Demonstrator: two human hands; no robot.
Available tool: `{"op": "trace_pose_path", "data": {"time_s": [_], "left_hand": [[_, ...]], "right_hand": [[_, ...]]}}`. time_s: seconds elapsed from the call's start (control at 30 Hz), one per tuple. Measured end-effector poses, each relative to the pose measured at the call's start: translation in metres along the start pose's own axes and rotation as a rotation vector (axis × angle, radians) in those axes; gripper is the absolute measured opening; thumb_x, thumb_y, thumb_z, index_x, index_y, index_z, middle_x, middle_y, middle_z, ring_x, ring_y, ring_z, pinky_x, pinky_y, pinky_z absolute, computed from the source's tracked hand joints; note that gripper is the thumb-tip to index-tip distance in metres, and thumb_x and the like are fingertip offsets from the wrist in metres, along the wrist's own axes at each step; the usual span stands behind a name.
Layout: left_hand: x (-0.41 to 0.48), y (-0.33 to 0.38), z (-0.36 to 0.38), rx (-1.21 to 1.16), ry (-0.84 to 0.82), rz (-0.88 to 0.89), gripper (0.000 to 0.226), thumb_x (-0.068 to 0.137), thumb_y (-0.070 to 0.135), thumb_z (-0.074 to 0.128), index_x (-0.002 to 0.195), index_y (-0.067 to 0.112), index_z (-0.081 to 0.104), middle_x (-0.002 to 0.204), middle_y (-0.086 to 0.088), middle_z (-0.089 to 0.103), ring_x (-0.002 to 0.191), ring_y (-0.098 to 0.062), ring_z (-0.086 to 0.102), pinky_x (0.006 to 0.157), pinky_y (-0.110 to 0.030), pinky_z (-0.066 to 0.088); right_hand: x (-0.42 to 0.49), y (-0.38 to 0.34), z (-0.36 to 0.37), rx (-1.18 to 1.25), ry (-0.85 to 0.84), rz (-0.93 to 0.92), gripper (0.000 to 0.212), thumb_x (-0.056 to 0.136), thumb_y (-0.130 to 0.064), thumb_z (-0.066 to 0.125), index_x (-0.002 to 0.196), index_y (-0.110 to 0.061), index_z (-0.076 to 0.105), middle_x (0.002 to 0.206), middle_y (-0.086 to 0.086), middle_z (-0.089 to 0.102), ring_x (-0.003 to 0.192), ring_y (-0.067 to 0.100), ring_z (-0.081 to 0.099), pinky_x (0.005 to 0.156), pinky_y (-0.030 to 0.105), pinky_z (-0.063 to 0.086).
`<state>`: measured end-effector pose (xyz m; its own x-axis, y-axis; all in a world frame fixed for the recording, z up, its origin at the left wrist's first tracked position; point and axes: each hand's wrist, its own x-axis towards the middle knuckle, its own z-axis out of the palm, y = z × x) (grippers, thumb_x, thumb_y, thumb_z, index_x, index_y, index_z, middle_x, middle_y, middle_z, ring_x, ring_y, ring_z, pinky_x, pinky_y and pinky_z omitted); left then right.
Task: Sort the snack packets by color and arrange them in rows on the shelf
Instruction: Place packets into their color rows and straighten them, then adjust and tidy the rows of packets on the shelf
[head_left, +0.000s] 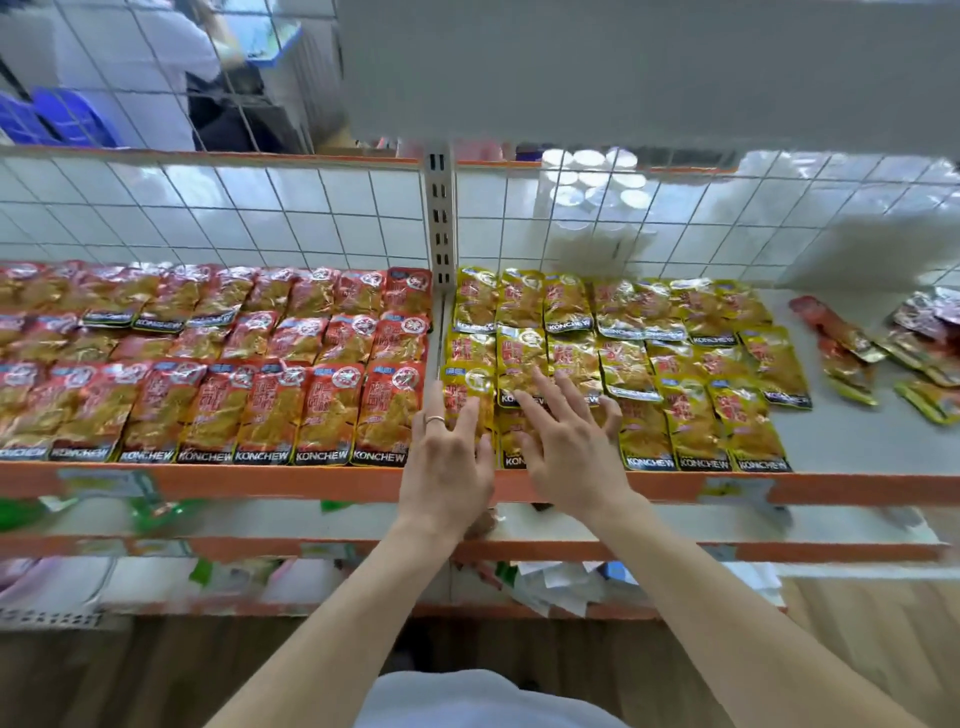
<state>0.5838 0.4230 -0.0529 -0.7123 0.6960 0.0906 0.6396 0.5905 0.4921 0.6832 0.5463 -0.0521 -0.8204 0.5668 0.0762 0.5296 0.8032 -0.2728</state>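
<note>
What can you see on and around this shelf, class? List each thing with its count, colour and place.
red snack packets: many, red, three rows left of the post
yellow snack packets: many, yellow, rows right of the post
loose packets: small pile, mixed red and yellow, shelf's far right
shelf: one, orange front edge, across the middle
post: one, cream, centre back
wire grid: one, white, behind the packets
left hand: one, fingers straight, touching yellow packets by the post
right hand: one, fingers spread on yellow packets
</note>
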Motion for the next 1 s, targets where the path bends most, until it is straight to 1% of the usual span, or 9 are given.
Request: {"op": "trace_pose_path", "data": {"time_s": [0.23,0.4,0.47,0.57,0.63,0.73,0.8,0.9,1.0], "left_hand": [[-0.002,0.013,-0.004,-0.022,-0.010,-0.074,0.050,0.101,0.028,0.057,0.149,0.016,0.046,0.162,-0.022,0.023,0.146,-0.036,0.032,0.116,-0.039,0.032],[-0.008,0.017,-0.012,-0.024,0.011,-0.079,0.050,0.102,0.032,0.055,0.147,0.013,0.048,0.162,-0.022,0.024,0.145,-0.035,0.035,0.109,-0.039,0.042],[-0.013,0.017,-0.020,-0.023,0.056,-0.079,0.049,0.101,0.032,0.056,0.145,0.011,0.050,0.161,-0.020,0.030,0.145,-0.035,0.036,0.109,-0.039,0.042],[-0.023,0.013,-0.038,0.011,0.161,-0.042,0.047,0.099,0.029,0.057,0.142,0.010,0.052,0.157,-0.015,0.040,0.142,-0.032,0.042,0.107,-0.043,0.045],[-0.031,0.005,-0.054,0.054,0.223,-0.019,0.046,0.098,0.030,0.057,0.140,0.011,0.053,0.154,-0.011,0.044,0.139,-0.029,0.046,0.105,-0.042,0.046],[-0.044,-0.010,-0.082,0.129,0.283,-0.033,0.050,0.097,0.039,0.049,0.141,0.015,0.053,0.154,-0.008,0.045,0.139,-0.027,0.045,0.108,-0.044,0.043],[-0.053,-0.025,-0.101,0.191,0.324,-0.062,0.053,0.097,0.043,0.048,0.143,0.018,0.051,0.154,-0.006,0.045,0.139,-0.028,0.044,0.109,-0.048,0.043],[-0.066,-0.051,-0.129,0.278,0.379,-0.107,0.053,0.097,0.046,0.047,0.142,0.018,0.050,0.152,-0.010,0.047,0.133,-0.035,0.047,0.104,-0.052,0.047],[-0.080,-0.078,-0.151,0.329,0.427,-0.152,0.055,0.098,0.049,0.043,0.143,0.018,0.050,0.153,-0.010,0.046,0.136,-0.035,0.044,0.107,-0.052,0.043]], "right_hand": [[-0.003,0.002,0.007,-0.074,0.009,0.020,0.053,0.098,-0.048,0.035,0.148,-0.035,0.043,0.159,-0.007,0.036,0.152,0.018,0.021,0.110,0.057,-0.002],[-0.007,0.006,-0.003,0.018,0.029,-0.015,0.054,0.099,-0.048,0.038,0.151,-0.034,0.037,0.165,-0.008,0.021,0.154,0.017,0.008,0.112,0.055,-0.006],[-0.008,0.005,-0.013,0.070,0.059,-0.026,0.056,0.097,-0.049,0.036,0.151,-0.035,0.036,0.165,-0.008,0.019,0.154,0.016,0.004,0.114,0.055,-0.003],[-0.009,-0.005,-0.026,0.137,0.118,-0.079,0.056,0.096,-0.047,0.042,0.150,-0.033,0.038,0.165,-0.006,0.022,0.153,0.015,0.005,0.114,0.054,0.004],[-0.008,-0.019,-0.035,0.181,0.116,-0.136,0.056,0.097,-0.045,0.047,0.151,-0.033,0.037,0.165,-0.005,0.021,0.154,0.017,0.006,0.115,0.054,0.005],[-0.005,-0.052,-0.046,0.231,0.092,-0.233,0.055,0.098,-0.046,0.047,0.151,-0.033,0.038,0.165,-0.004,0.020,0.154,0.018,0.006,0.116,0.052,0.000],[-0.005,-0.078,-0.052,0.267,0.092,-0.311,0.056,0.096,-0.050,0.042,0.150,-0.033,0.040,0.165,-0.004,0.022,0.154,0.018,0.007,0.117,0.053,-0.001],[-0.004,-0.117,-0.057,0.308,0.090,-0.410,0.057,0.095,-0.051,0.040,0.148,-0.031,0.043,0.165,-0.005,0.022,0.153,0.016,0.009,0.117,0.050,-0.003],[-0.004,-0.154,-0.058,0.313,0.046,-0.474,0.056,0.098,-0.052,0.039,0.150,-0.033,0.038,0.166,-0.006,0.016,0.154,0.015,0.004,0.118,0.048,-0.002]]}}
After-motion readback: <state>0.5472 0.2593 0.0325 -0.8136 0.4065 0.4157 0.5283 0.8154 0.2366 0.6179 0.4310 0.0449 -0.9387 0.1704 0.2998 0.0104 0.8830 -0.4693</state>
